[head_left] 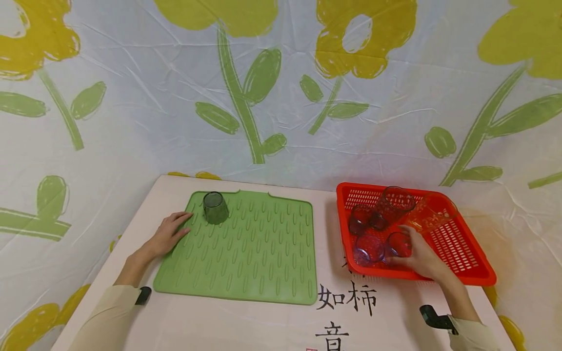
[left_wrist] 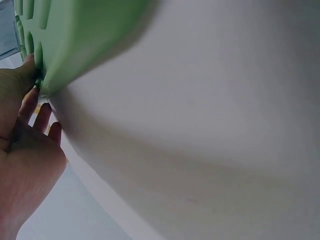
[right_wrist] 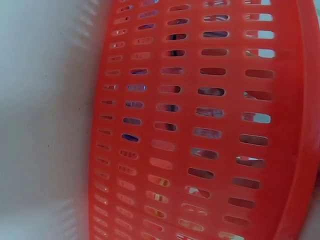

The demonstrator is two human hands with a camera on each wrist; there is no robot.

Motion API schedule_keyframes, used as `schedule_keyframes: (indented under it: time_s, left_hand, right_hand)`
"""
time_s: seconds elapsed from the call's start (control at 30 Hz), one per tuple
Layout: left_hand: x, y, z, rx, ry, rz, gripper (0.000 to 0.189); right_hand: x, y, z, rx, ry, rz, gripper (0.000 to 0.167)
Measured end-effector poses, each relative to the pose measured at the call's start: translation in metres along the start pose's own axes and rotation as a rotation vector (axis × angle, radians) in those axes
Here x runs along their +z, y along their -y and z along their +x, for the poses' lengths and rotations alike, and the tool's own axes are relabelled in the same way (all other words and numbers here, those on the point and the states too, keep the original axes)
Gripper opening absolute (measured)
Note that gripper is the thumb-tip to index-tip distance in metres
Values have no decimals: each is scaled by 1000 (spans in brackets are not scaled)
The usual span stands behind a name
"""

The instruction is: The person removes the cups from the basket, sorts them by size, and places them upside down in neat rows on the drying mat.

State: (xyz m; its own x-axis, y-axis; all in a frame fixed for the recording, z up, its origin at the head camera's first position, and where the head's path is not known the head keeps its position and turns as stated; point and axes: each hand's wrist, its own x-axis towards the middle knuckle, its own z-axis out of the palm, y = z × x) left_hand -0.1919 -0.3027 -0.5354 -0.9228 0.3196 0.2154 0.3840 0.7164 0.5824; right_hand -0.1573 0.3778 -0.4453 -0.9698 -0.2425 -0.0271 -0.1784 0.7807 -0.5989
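Note:
My right hand (head_left: 419, 256) reaches into a red plastic basket (head_left: 483, 273), its thumb and fingers around a small clear drinking glass (head_left: 398, 245). Beside that glass stands a bluish-purple tinted one (head_left: 370, 248). In the right wrist view the basket's slotted wall (right_wrist: 185, 125) hides nearly all of the hand. My left hand (head_left: 169, 234) rests at the left edge of a green drying mat (head_left: 263, 243), with the thumb on the mat's border in the left wrist view. A dark grey glass (head_left: 215, 208) sits upside down near the mat's far left corner, just beyond the left fingertips.
More glasses lie in the basket: a tall one (head_left: 395, 202) leaning at the back, an amber-tinted one (head_left: 432, 214) and a dark one (head_left: 362, 219). The pale tabletop (head_left: 246, 321) bears black brush characters. A flower-printed cloth (head_left: 290, 131) hangs behind the table.

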Motion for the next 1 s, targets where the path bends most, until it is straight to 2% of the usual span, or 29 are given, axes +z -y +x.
schedule_keyframes:
  time_s: [0.17, 0.37, 0.6, 0.7, 0.8, 1.0]
  left_hand:
    - [0, -1, 0, 2, -3, -7, 46]
    - [5, 5, -1, 63, -47, -16, 44]
    - [9, 13, -3, 102, -71, 17, 43]
    - [8, 10, -2, 100, -72, 1, 44]
    - [6, 5, -2, 84, -66, -13, 44]
    - [1, 1, -1, 12, -14, -13, 45]
  right_hand:
    - [-2, -2, 2, 55, 27, -19, 88]
    - [-3, -2, 0, 41, -44, -37, 73]
    - [-6, 2, -4, 28, -154, 107, 70]
    - [-7, 7, -6, 48, -204, 124, 71]
    - [-8, 14, -7, 50, -237, 188, 70]
    - [-9, 30, -5, 43, -264, 278, 67]
